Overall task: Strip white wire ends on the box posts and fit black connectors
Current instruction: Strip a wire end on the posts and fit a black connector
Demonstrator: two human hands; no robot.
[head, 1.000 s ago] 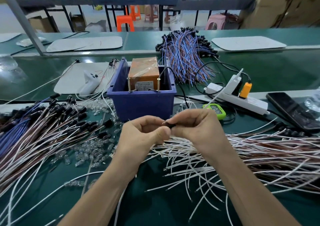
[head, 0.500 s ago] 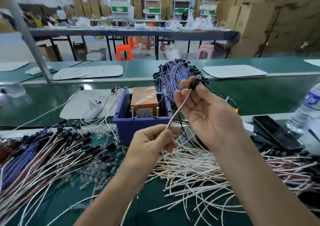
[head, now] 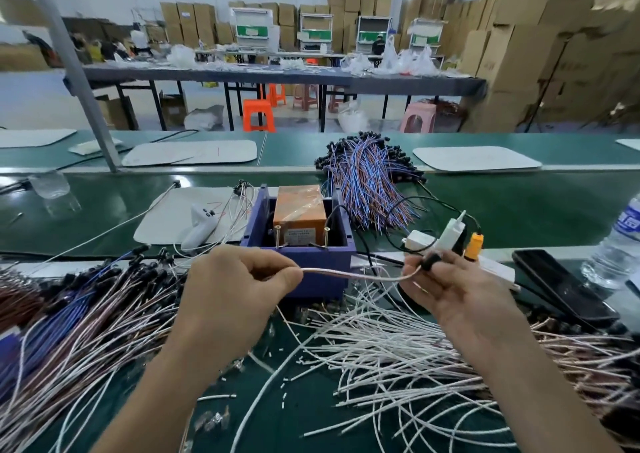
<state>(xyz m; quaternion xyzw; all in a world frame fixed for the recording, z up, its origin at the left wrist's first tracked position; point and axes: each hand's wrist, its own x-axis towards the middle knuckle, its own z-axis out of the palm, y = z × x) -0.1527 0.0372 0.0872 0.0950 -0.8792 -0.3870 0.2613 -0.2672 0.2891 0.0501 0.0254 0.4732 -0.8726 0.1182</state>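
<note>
One white wire (head: 360, 275) stretches level between my hands, just in front of the blue box (head: 313, 266). My left hand (head: 232, 289) pinches its left end. My right hand (head: 457, 289) pinches the black connector (head: 430, 262) fitted on its right end. Two metal posts (head: 278, 236) (head: 326, 236) stand upright inside the box, in front of an orange block (head: 300, 211). A loose heap of white wires (head: 398, 359) lies on the green table below my right hand.
Wires with black connectors (head: 69, 310) pile up at the left, another bundle (head: 370, 175) lies behind the box. A white power strip (head: 422, 241) with an orange plug, a dark phone (head: 561, 286) and a water bottle (head: 620, 244) sit at the right. A white tool (head: 201, 225) rests left of the box.
My right hand has come down from raised height with the connector, and my hands have drawn apart, so the wire now lies level instead of slanting up. The camera has tilted upward.
</note>
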